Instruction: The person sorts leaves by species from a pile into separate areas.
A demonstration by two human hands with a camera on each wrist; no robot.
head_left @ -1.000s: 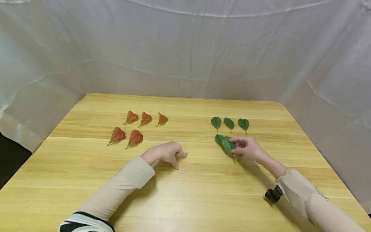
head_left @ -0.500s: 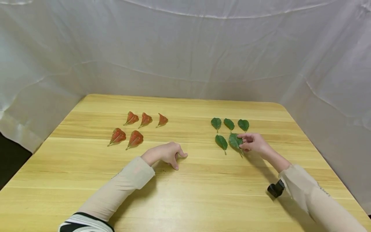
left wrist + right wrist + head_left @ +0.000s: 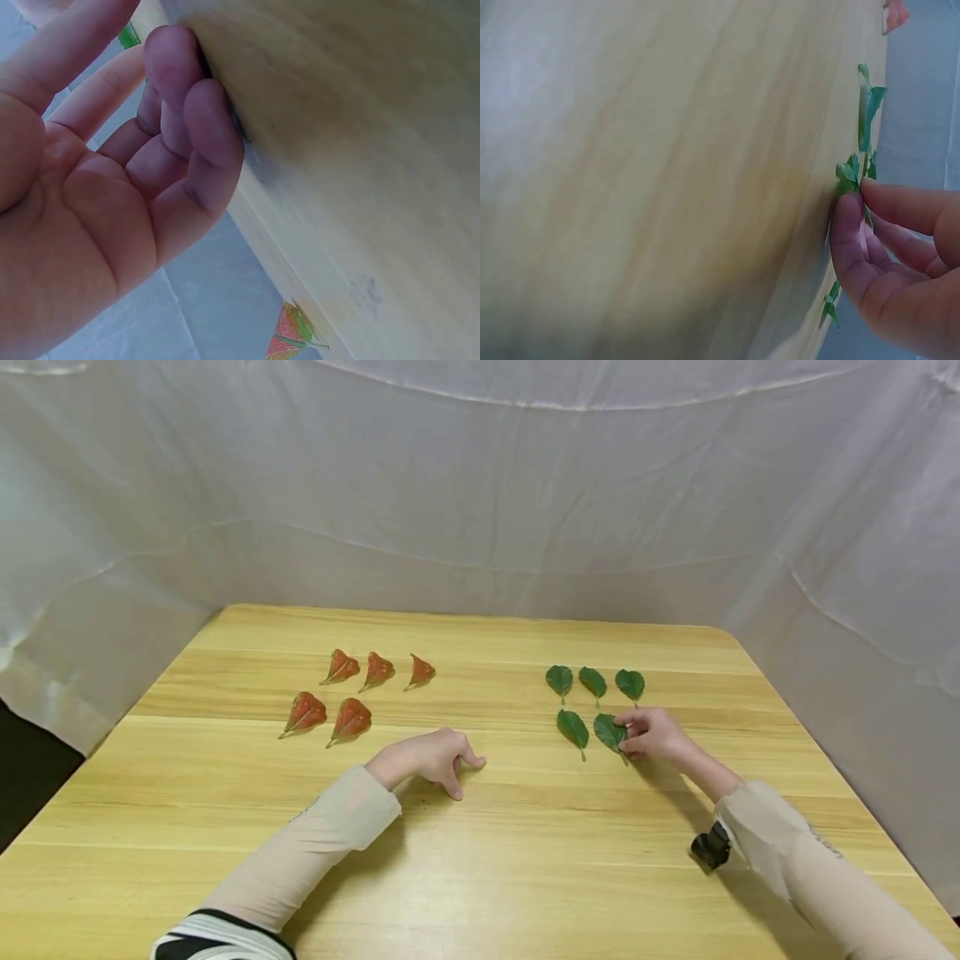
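Near the table's middle, my left hand (image 3: 435, 755) rests with its fingers loosely curled and nothing in them. In the left wrist view its fingers (image 3: 214, 124) lie against the wood. My right hand (image 3: 656, 735) pinches the edge of a green leaf (image 3: 608, 731) between thumb and fingertips, low at the tabletop; its right part is hidden by the fingers. Left of it lies another green leaf (image 3: 573, 728), apart from it. Behind are three more green leaves in a row, the rightmost green leaf (image 3: 630, 683) just beyond my right hand.
Several red leaves lie at the left of the wooden table (image 3: 480, 877), a back row with a red leaf (image 3: 378, 669) in its middle and two in front, one a red leaf (image 3: 350, 720). A pale curtain (image 3: 480, 510) encloses the back and sides. A black device (image 3: 710, 847) hangs beneath my right sleeve.
My right hand has shifted right with the green leaf, which earlier overlapped its neighbour and now lies apart, lower at the table. The left hand and red leaves have stayed put.
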